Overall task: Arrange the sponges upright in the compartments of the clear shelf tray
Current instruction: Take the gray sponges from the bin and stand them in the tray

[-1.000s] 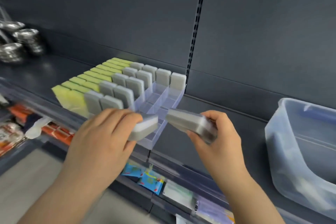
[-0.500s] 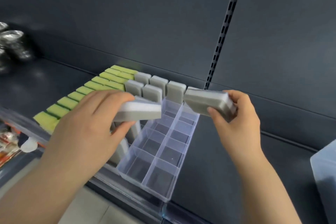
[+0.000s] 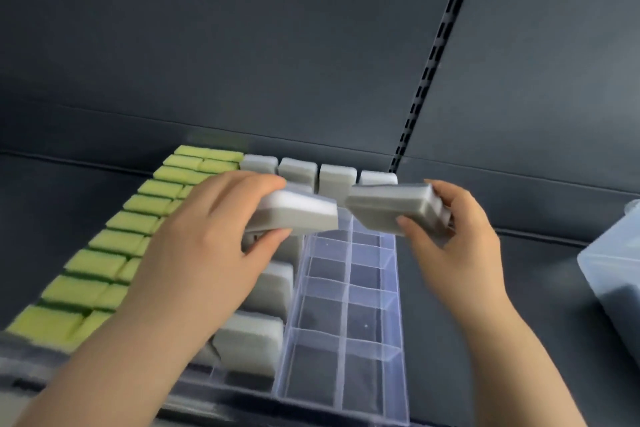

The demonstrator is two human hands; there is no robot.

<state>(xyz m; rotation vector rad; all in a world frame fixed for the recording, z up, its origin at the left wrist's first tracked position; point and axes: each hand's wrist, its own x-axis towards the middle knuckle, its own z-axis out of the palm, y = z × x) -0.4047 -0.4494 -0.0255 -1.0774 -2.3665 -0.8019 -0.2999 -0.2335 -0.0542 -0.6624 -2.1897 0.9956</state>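
Note:
A clear shelf tray [image 3: 346, 371] with two rows of bare compartments lies on the dark shelf. Left of those rows, grey sponges [image 3: 256, 340] stand upright in it, and a back row of grey sponges [image 3: 337, 177] spans the far end. My left hand [image 3: 207, 246] grips a grey-and-white sponge [image 3: 298, 215] flat above the tray's far compartments. My right hand [image 3: 453, 232] holds a stack of grey sponges [image 3: 388, 208] just to its right, nearly touching it.
Yellow-green sponges [image 3: 114, 253] fill rows left of the grey ones. A translucent plastic bin [image 3: 613, 274] sits at the right edge. The dark back panel with a slotted upright [image 3: 426, 80] rises behind the shelf.
The view has come closer and looks more steeply down onto the tray. Both hands stayed above the tray's far end, and the two held sponges have drawn nearer each other.

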